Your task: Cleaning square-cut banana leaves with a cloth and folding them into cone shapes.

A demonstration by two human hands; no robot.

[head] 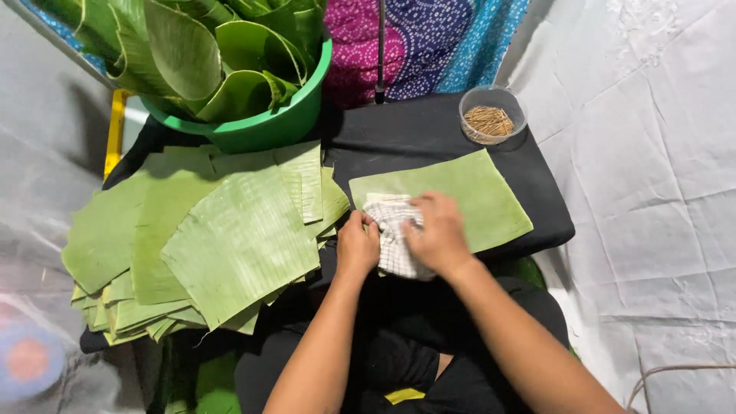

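A rectangular green banana leaf piece [475, 192] lies flat on a black padded surface [414, 130]. On its near left corner rests a white checked cloth [392, 238]. My right hand [437, 230] presses down on the cloth, fingers curled over it. My left hand [357, 245] grips the cloth's left edge beside the leaf.
A spread stack of cut banana leaf pieces [199, 238] lies to the left. Behind it stands a green tub [268, 126] full of rolled leaves. A small clear bowl of thin sticks [491, 115] sits at the far right. White sheeting [659, 192] covers the floor.
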